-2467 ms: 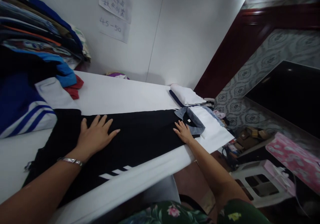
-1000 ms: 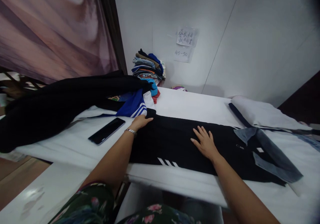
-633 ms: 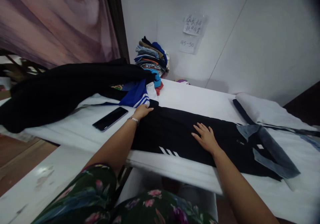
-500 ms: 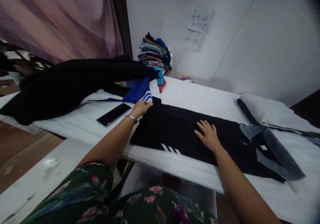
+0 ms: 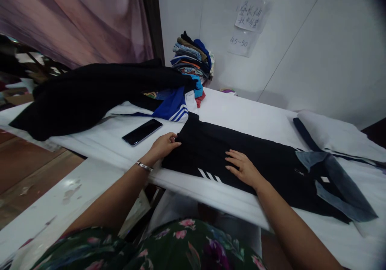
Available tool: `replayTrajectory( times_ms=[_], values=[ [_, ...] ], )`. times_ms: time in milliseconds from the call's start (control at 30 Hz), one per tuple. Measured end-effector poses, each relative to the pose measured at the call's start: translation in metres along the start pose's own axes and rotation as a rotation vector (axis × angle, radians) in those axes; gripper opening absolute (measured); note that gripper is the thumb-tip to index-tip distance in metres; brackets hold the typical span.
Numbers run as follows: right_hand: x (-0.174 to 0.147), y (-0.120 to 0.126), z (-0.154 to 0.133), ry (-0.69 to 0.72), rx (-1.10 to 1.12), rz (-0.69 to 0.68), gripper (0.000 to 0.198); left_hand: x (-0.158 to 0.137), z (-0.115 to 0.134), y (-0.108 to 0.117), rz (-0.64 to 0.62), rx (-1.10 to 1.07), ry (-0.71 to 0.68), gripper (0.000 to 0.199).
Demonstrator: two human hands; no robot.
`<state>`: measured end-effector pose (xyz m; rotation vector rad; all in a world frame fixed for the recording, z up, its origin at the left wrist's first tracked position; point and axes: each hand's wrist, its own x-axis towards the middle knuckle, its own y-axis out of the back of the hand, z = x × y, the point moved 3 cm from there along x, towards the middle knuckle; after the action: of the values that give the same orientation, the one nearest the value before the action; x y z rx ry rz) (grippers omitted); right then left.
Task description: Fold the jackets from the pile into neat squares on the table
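Observation:
A black collared shirt (image 5: 217, 141) lies flat and folded long across the white-covered table. It has three white stripes along its near edge and a grey-blue collar (image 5: 346, 185) at the right end. My left hand (image 5: 165, 145) is closed at the shirt's left end, thumb and fingers pinching the hem. On the middle of the shirt rests my right hand (image 5: 243, 168), palm down with its fingers apart, gripping nothing. Just left of my left hand is a dark-screened phone (image 5: 142, 131).
Behind the phone sprawls a heap of black clothing (image 5: 99, 89), with a blue-and-white striped garment (image 5: 173, 107) beside it. A tall stack of folded clothes (image 5: 193, 57) stands against the wall. White cloth (image 5: 337, 131) lies at the far right. Handwritten papers (image 5: 249, 17) hang on the wall.
My left hand has moved toward me along the shirt's left end, from near the far corner to mid-hem. My right hand has slid slightly left. The view has shifted a little.

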<state>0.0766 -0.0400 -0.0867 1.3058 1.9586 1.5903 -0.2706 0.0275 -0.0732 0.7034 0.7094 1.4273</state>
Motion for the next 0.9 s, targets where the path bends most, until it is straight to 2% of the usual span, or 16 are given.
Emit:
replayTrajectory(
  times_ms=[100,200,267,333,400,500,600,733,800,900],
  values=[
    [0.000,-0.001,0.002,-0.008,0.014,0.002,0.031,0.002,0.009,0.005,0.025,-0.001,-0.024,0.020],
    [-0.002,0.007,-0.002,0.004,0.072,0.132,0.028,-0.005,0.018,0.015,0.096,-0.021,-0.050,0.016],
    [-0.003,0.014,-0.008,0.009,0.115,0.193,0.026,-0.013,0.021,0.017,0.058,-0.014,-0.073,0.019],
    [-0.002,0.016,-0.017,0.040,0.134,0.157,0.028,-0.022,0.022,0.015,-0.034,0.018,-0.128,0.024],
    [0.000,0.014,-0.025,0.082,0.111,0.059,0.034,-0.028,0.022,0.011,-0.121,0.053,-0.205,0.031],
    [0.003,0.008,-0.032,0.096,0.055,-0.039,0.034,-0.031,0.022,0.007,-0.182,0.113,-0.276,0.035],
    [0.005,0.005,-0.033,0.074,0.051,-0.017,0.022,-0.029,0.026,0.005,-0.146,0.185,-0.333,0.021],
    [0.004,0.007,-0.033,0.057,0.049,0.048,0.022,-0.027,0.031,0.007,0.004,0.230,-0.381,0.017],
    [0.003,0.008,-0.034,0.064,0.060,0.015,0.022,-0.027,0.028,0.005,-0.019,0.252,-0.365,0.016],
    [0.003,0.009,-0.035,0.054,0.119,-0.031,0.027,-0.025,0.022,0.005,-0.130,0.204,-0.340,0.017]
  ],
)
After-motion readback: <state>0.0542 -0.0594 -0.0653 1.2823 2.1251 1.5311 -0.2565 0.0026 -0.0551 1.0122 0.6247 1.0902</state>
